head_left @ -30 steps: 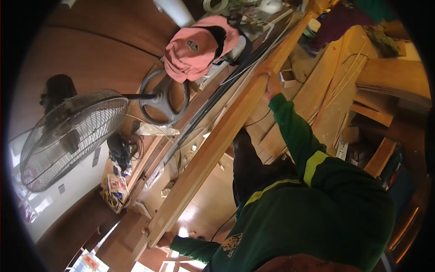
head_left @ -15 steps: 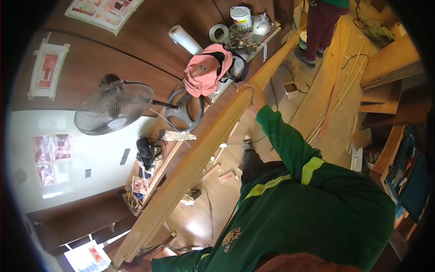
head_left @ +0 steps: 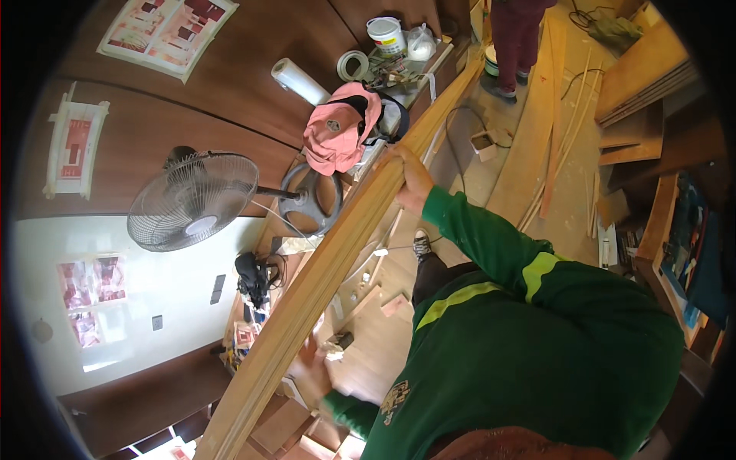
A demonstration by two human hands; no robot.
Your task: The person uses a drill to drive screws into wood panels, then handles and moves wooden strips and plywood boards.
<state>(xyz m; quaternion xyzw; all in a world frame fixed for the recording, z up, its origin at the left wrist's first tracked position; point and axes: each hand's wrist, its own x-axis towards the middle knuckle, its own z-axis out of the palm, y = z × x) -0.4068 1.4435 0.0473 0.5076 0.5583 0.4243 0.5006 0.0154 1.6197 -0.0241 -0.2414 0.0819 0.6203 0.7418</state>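
Note:
A long pale wooden plank (head_left: 337, 261) runs slantwise from the lower left up to the workbench at the top. My right hand (head_left: 410, 178), on a green-sleeved arm, grips its upper edge near the pink cap (head_left: 337, 130). My left hand (head_left: 310, 374) is blurred by motion low down and presses against the plank's near edge, fingers curled on it. My shoe (head_left: 422, 244) shows on the floor below the plank.
A standing fan (head_left: 192, 201) and its round base (head_left: 307, 201) are left of the plank. The workbench (head_left: 429, 65) holds a white bucket (head_left: 386, 34), tape roll and clutter. Another person's legs (head_left: 515, 34) stand at the top. Boards and strips (head_left: 552, 130) lie on the floor at right.
The view has swung, bringing the fan and wall further in. My left hand has slid up the plank toward my body. My right hand keeps its grip near the cap.

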